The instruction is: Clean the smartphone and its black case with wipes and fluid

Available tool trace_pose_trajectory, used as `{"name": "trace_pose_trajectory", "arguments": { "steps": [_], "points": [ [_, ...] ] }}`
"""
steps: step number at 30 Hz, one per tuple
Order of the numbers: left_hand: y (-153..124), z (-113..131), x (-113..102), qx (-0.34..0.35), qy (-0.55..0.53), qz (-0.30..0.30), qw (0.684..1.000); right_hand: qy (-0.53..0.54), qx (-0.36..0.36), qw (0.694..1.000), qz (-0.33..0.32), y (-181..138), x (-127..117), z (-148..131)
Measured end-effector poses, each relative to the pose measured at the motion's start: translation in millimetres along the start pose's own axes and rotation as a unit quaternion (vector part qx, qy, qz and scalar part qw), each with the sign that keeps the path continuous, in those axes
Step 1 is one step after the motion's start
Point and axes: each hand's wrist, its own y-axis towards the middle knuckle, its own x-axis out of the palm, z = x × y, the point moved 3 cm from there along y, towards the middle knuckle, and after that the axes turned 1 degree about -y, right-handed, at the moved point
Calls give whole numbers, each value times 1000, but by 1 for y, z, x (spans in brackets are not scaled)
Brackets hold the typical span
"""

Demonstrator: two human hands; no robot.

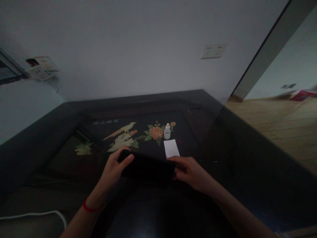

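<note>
I hold a flat black device, a phone or tablet (148,167), lengthwise above a dark table. My left hand (115,170) grips its left end, thumb on top. My right hand (190,172) grips its right end, fingers curled round the edge. Just beyond the device a small white sheet or cloth (171,148) lies on the table. A small clear dropper bottle with a white cap (167,131) stands upright behind the sheet. A red band circles my left wrist.
The dark table (235,155) has an inlaid bird and flower picture (128,134) under glass. A white cable (32,215) runs along the near left. A wall with sockets (213,50) stands behind. Wooden floor (279,122) shows at the right.
</note>
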Motion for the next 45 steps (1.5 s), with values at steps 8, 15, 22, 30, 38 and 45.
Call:
{"name": "trace_pose_trajectory", "arguments": {
  "steps": [8, 15, 22, 30, 38, 45],
  "points": [
    [2, 1, 2, -12, 13, -5, 1000, -8, 7, 1000, -7, -3, 2, -2],
    [2, 5, 5, -8, 14, -33, 999, -28, 1, 1000, 3, -2, 2, 0],
    [3, 5, 5, -2, 16, -50, 999, -37, 10, 999, 1, -3, 1, 0],
    [4, -1, 4, 2, 23, -64, 998, -7, 23, 1000, -4, -6, 4, -6],
    [3, 7, 4, 0, 75, -78, 994, 0, 26, 1000, -15, -7, 3, -7],
    [3, 15, 4, 20, 165, -70, 984, 44, 4, 997, -58, -2, 2, 4]
  ]
}}
